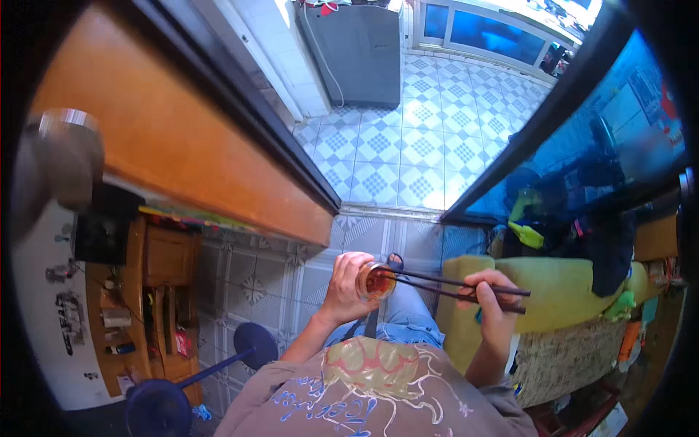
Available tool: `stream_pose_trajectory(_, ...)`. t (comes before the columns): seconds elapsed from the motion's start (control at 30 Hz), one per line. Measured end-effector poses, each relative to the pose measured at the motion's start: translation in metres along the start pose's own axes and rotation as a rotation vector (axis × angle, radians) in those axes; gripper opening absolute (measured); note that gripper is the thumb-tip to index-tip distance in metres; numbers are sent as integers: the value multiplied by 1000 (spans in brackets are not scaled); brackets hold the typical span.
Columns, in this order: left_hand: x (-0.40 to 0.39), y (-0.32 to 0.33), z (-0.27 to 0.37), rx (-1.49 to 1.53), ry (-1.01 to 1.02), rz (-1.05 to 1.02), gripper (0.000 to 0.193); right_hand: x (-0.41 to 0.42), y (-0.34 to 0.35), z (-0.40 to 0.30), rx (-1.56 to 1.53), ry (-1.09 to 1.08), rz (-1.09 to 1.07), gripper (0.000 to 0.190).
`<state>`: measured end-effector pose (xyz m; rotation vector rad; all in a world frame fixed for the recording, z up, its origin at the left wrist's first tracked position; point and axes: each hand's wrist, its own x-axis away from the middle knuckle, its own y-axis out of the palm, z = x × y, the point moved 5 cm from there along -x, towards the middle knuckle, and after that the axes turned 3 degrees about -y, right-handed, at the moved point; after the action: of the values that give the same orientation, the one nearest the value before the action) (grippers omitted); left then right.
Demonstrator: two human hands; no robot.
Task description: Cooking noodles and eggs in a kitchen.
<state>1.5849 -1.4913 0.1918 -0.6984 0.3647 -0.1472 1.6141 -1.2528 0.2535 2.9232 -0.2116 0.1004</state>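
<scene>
My left hand (345,288) is wrapped around a small glass jar (375,281), its open mouth facing up towards me. Reddish food (378,284) shows inside the jar. A pair of dark chopsticks (442,285) is gripped in my right hand (492,297), and the tips reach into the jar's mouth. Both hands are in front of my body at waist height, the jar to the left of the right hand. Where exactly the tips end inside the food is too small to tell.
Ahead, a doorway sill (393,210) leads to a tiled floor (420,125) and a grey refrigerator (352,54). An orange panel (180,125) flanks the left, a dark-framed glass door (590,125) the right. A yellow-green sofa (551,295) stands right; a blue barbell-like stand (213,368) lower left.
</scene>
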Motion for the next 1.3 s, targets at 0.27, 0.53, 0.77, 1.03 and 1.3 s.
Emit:
stream_pose_trajectory(0.27,-213,-2,-57,-27,-133,100,62,-256,36,-60,119,-112,-305,12)
stream_pose_trajectory(0.53,-480,129,-107,36,92,-210,63,-435,-51,-39,114,-194,202,10)
stream_pose_trajectory(0.77,-729,283,-19,237,597,-728,63,-491,-161,-65,141,-210,1070,16)
stream_pose_trajectory(1.03,-926,436,39,431,710,-776,62,-668,-312,-83,-104,-316,1247,18)
stream_pose_trajectory(1.3,-1135,494,13,190,399,-575,62,-971,-454,-183,-12,-124,554,12)
